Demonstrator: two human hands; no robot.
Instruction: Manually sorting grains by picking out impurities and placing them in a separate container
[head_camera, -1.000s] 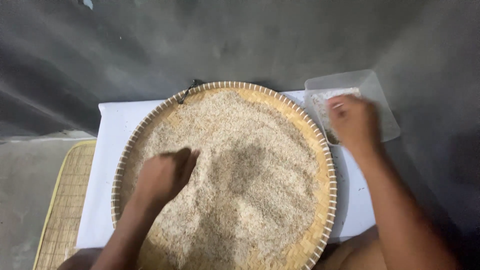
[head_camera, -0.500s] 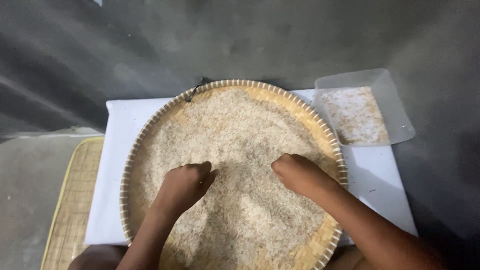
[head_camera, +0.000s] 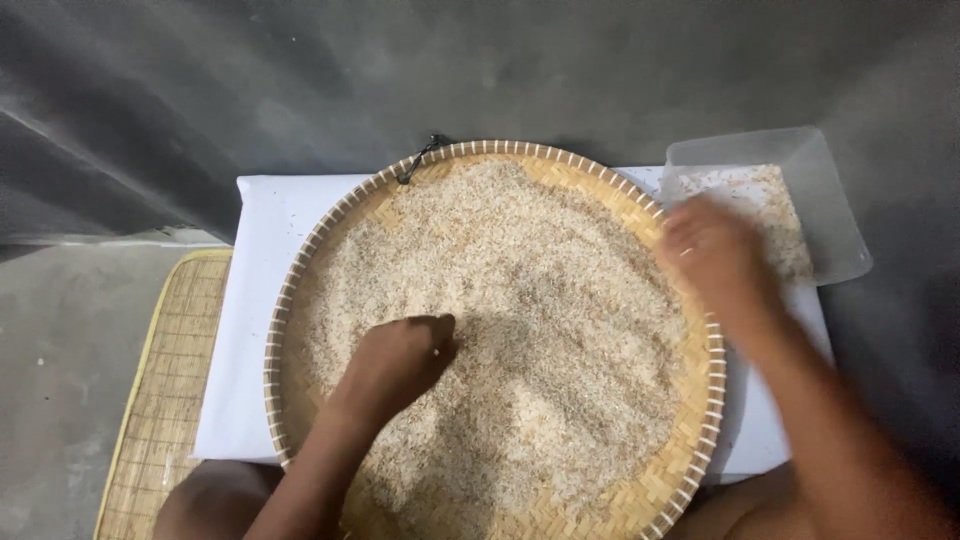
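Observation:
A round woven bamboo tray (head_camera: 288, 300) lies in front of me, filled with pale husked grain (head_camera: 540, 260). My left hand (head_camera: 395, 365) rests on the grain left of the tray's middle, its fingers bent and held together, the tips touching the grain. My right hand (head_camera: 710, 255) is blurred with motion over the tray's right rim, beside a clear plastic container (head_camera: 835, 200) with a thin layer of grain in it. Whether the right hand holds anything is not visible.
The tray sits on a white cloth (head_camera: 255, 300) spread over a low surface. A woven straw mat (head_camera: 165, 380) lies on the grey floor to the left. A dark wall runs behind. A short black cord (head_camera: 420, 158) hangs at the tray's far rim.
My right hand left the container, dipped into the grain near the tray's middle, and has swung back toward the container. My left hand stayed in the grain.

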